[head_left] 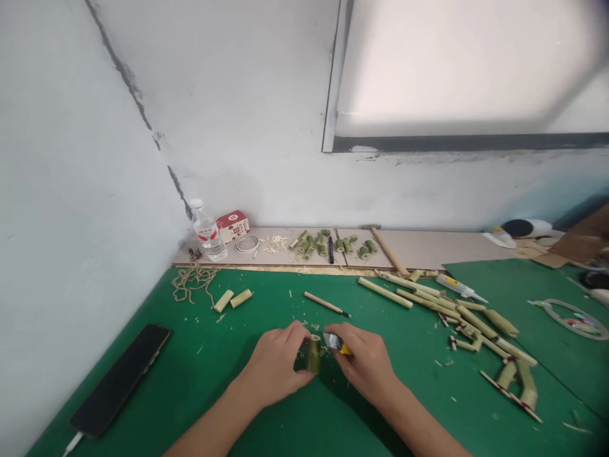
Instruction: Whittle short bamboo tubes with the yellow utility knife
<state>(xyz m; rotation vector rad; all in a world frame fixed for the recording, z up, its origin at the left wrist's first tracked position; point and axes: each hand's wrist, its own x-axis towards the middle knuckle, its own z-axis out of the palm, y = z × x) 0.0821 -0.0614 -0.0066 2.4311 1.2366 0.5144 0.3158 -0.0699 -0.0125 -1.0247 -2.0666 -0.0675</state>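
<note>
My left hand (281,363) grips a short green bamboo tube (313,355) that stands upright, its pale cut end facing up. Just to the right of the tube, my right hand (362,355) is closed around a utility knife (337,343) with a silver front and a yellow part showing. The knife tip points left toward the tube's top; its handle is mostly hidden in my palm. Pale shavings lie on the green table (228,400) between and behind my hands. A slim wooden carving tool (327,304) with a dark tip lies beyond them.
Split bamboo pieces (223,300) and twine (193,282) lie back left, a phone (121,379) at left. Bamboo sticks (385,292) and a glue bottle (459,287) lie right. Along the wall stand a water bottle (208,235), a red box (233,226) and a hammer (390,252).
</note>
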